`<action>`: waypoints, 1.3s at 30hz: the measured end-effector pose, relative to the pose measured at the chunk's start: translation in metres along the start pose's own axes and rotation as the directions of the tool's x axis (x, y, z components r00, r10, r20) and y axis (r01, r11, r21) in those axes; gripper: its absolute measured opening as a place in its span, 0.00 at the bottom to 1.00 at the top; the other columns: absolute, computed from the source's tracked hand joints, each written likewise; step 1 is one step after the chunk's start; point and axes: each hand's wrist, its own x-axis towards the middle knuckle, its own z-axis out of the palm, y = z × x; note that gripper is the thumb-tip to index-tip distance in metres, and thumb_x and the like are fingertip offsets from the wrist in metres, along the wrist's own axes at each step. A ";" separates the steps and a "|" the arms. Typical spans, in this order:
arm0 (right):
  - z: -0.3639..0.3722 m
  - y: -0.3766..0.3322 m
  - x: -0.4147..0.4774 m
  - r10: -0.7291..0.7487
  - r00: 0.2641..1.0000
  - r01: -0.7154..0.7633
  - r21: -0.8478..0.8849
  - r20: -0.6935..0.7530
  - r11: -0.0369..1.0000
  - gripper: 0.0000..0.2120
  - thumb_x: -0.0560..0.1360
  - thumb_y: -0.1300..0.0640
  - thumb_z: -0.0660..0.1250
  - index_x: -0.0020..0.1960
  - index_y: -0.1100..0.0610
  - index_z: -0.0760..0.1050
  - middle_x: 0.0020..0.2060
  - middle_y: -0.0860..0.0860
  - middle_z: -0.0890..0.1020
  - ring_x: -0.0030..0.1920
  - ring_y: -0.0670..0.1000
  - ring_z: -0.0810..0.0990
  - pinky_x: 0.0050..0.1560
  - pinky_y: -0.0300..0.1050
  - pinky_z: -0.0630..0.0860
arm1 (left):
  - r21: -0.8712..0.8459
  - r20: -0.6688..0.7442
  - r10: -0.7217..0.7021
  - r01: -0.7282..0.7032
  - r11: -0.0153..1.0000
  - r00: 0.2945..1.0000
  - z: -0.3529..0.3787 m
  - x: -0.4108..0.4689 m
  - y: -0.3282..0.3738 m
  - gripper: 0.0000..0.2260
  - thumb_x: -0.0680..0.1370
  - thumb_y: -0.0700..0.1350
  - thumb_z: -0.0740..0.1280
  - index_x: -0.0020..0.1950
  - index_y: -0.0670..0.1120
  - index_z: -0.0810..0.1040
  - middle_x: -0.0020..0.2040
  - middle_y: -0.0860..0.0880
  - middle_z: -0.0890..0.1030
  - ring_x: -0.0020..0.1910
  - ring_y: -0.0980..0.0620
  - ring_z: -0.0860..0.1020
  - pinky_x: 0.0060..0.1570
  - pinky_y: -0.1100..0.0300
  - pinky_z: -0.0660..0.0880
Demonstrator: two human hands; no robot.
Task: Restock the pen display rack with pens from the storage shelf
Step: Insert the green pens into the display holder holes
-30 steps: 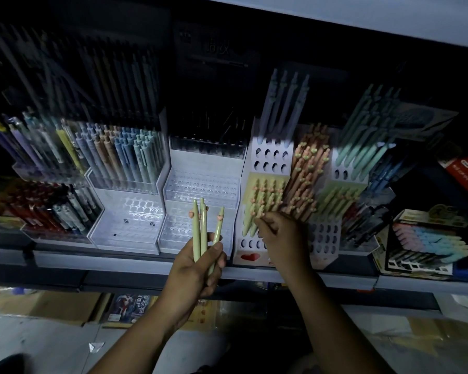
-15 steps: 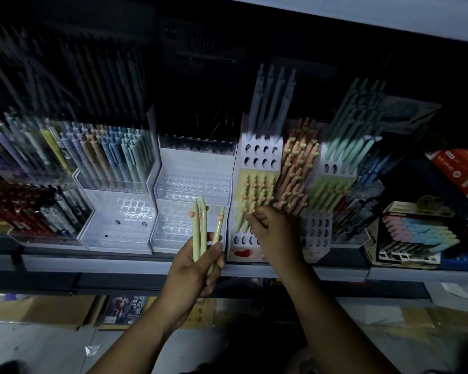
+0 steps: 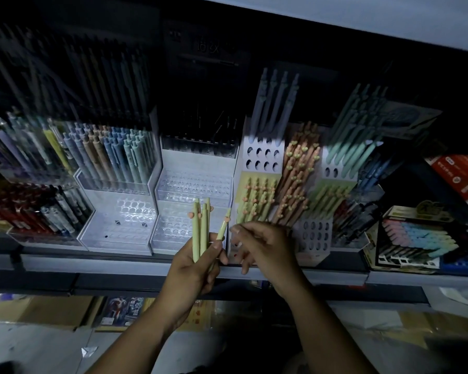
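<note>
Green pens (image 3: 199, 233) with little peach heart tops are what we're on right now. Our left grip (image 3: 197, 268) is wrapped around a small bunch of them, held upright just left of the white holed rack (image 3: 262, 157), down by its lowest tier. One leaning pen (image 3: 223, 226) tips out of the bunch toward the rack, pinned under the thumb. Our right grip (image 3: 265, 249) sits in front of the rack's bottom tier, fingers loosely curled with nothing in them. Its fingertips are just beside that leaning pen, but we can't tell if they touch it.

The rack's green tier holds a row of matching pens, so we reckon we're mid-restock, between insertions. Next move as we see it: pinch the leaning pen, turn it tip-down and line it up with a free hole in the rack without knocking the neighbours.
</note>
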 end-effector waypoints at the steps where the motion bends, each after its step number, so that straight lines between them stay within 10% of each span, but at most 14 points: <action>1: 0.002 -0.002 0.000 -0.017 1.000 0.016 0.015 0.024 1.000 0.07 0.81 0.57 0.69 0.50 0.60 0.84 0.38 0.62 0.83 0.30 0.57 0.78 0.27 0.49 0.76 | 0.015 0.003 0.003 -0.003 1.000 1.000 0.000 0.000 -0.001 0.14 0.81 0.49 0.66 0.55 0.38 0.75 0.38 0.42 0.78 0.27 0.51 0.65 0.30 0.57 0.58; 9: 0.003 0.004 0.004 0.000 1.000 0.000 0.012 -0.016 1.000 0.05 0.79 0.57 0.71 0.46 0.57 0.81 0.29 0.59 0.79 0.29 0.58 0.75 0.26 0.47 0.72 | 0.005 0.003 -0.042 0.042 0.999 0.999 0.002 -0.002 -0.005 0.12 0.84 0.44 0.64 0.55 0.34 0.76 0.37 0.45 0.83 0.25 0.52 0.67 0.24 0.63 0.61; 20: -0.053 0.012 0.024 -0.188 0.872 0.142 -0.134 -0.452 0.981 0.08 0.80 0.60 0.69 0.43 0.58 0.80 0.28 0.58 0.80 0.27 0.61 0.79 0.32 0.55 0.80 | -0.050 -0.072 -0.019 0.016 0.999 0.997 -0.011 -0.001 -0.012 0.10 0.83 0.48 0.66 0.48 0.42 0.77 0.35 0.38 0.73 0.21 0.50 0.59 0.23 0.64 0.58; 39: -0.043 0.023 0.033 -0.274 0.904 0.147 -0.363 -0.329 0.920 0.09 0.80 0.56 0.70 0.45 0.43 0.79 0.29 0.50 0.81 0.28 0.52 0.81 0.32 0.53 0.81 | -0.092 -0.060 -0.062 0.056 0.994 0.996 -0.011 -0.004 -0.009 0.13 0.82 0.49 0.66 0.40 0.46 0.77 0.35 0.36 0.64 0.24 0.53 0.57 0.26 0.61 0.52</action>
